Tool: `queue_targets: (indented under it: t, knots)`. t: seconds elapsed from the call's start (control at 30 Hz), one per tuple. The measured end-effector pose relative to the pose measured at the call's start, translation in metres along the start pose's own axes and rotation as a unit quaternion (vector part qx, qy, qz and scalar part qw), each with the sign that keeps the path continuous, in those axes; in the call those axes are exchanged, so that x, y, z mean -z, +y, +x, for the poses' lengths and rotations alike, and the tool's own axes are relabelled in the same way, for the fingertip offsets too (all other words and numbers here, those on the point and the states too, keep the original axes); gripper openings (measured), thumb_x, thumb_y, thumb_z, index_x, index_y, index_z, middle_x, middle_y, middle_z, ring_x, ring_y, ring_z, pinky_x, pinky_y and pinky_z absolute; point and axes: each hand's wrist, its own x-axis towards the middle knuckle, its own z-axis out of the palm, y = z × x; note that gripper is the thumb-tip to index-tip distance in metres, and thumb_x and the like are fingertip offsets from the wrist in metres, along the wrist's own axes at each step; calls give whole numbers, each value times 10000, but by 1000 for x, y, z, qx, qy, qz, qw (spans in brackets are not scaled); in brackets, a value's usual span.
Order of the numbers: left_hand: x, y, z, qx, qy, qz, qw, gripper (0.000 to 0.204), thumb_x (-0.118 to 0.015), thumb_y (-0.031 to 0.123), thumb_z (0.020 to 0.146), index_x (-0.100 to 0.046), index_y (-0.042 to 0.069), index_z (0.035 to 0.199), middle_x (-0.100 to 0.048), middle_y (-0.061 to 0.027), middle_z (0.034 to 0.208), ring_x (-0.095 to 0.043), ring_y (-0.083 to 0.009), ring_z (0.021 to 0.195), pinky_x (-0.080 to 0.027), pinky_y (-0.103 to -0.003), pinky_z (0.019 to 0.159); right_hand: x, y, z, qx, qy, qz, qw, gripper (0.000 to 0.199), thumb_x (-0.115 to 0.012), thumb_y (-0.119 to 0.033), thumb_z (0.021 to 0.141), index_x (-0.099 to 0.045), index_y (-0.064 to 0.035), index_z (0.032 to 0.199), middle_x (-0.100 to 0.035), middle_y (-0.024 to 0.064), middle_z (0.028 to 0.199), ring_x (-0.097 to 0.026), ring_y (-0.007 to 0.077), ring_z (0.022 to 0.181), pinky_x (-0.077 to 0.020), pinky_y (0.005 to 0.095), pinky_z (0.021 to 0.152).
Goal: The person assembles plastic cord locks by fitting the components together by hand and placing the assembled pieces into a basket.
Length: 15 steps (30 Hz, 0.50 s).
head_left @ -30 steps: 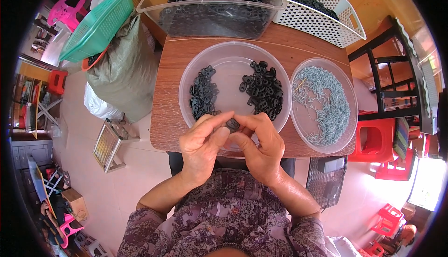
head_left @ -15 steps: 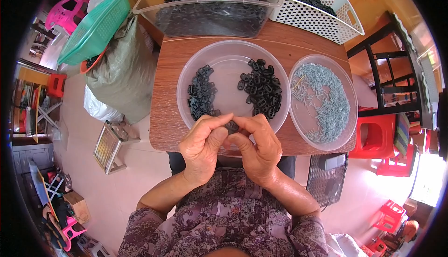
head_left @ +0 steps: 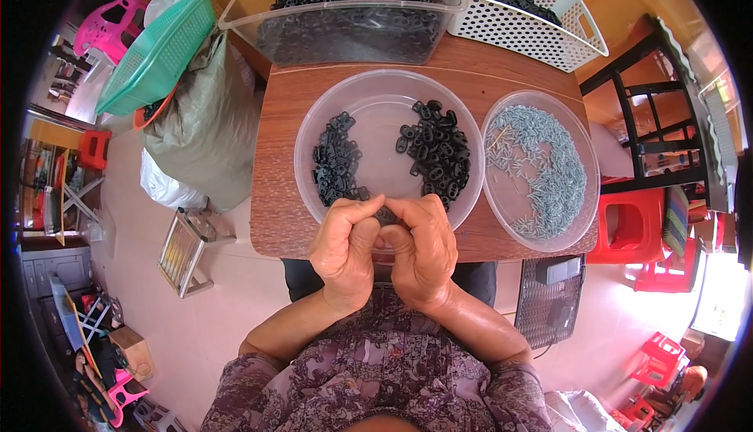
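Now your left hand (head_left: pixel 345 247) and right hand (head_left: pixel 423 245) have drawn tighter together than a second ago, fingers pinched shut on a small black part (head_left: pixel 386 216) at the near rim of the clear bowl (head_left: pixel 314 118), suggesting it's being pressed together.

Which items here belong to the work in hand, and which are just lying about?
In use: left hand and right hand pinching a small black part; clear bowl with two black piles; bowl of silver screws; clear bin of black parts.

Lying about: green basket; grey sack; red stool; white basket.
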Motion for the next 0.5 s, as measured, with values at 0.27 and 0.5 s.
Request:
queue_targets:
  t: [0.27, 0.5]
  knots:
    - [-3, 13, 1, 22, 15, -44, 999, 155, -565, 58, 902, -582, -46, 1016, -555, -56, 838, -506, -71, 628, -417, -192, 563, 4, 0, 7, 36, -4, 24, 999, 252, -621, 63, 704, -577, 21, 948, -568, 138, 852, -527, 287, 696, -445, 356, 593]
    - [11, 26, 19, 149, -26, -119, 981, 181, -626, 85, 869, -615, -30, 1008, -582, -28, 894, -547, -63, 690, -435, -176, 594, 12, -8, 8, -27, -20, 42, 999, 287, -672, 37, 697, -618, 28, 979, -583, 142, 895, -538, 275, 757, -462, 345, 662]
